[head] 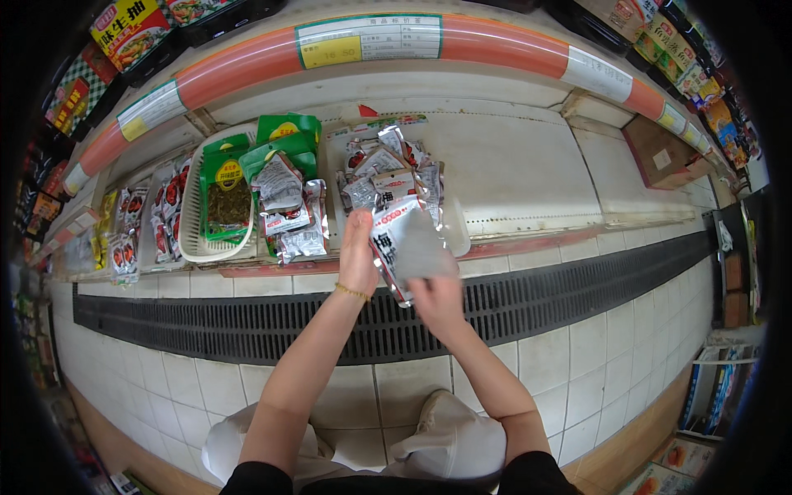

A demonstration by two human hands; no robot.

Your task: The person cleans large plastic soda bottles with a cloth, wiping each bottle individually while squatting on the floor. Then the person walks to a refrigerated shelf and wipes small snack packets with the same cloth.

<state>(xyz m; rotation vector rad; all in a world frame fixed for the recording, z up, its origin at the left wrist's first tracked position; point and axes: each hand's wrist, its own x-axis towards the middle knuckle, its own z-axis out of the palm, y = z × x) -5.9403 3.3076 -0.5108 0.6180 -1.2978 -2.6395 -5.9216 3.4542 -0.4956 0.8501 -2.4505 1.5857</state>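
Observation:
My left hand (357, 257) grips the left edge of a silver foil food packet (387, 238) with printing on its front. Against the packet's face is a grey cloth (424, 244), blurred by motion, which covers much of it. My right hand (438, 303) holds the lower end of that cloth; its fingers are blurred. Right behind the packet, a shallow white plastic tray (458, 232) bears a pile of similar foil packets (387, 164) on the low shelf.
Left of the pile, a white plastic basket (193, 229) holds green pouches (229, 192). More foil packets (303, 232) lie beside it. A price-label rail (495, 43) curves above the shelf (520, 167). A cardboard box (665, 154) stands far right. Below runs a black floor grate (557, 297).

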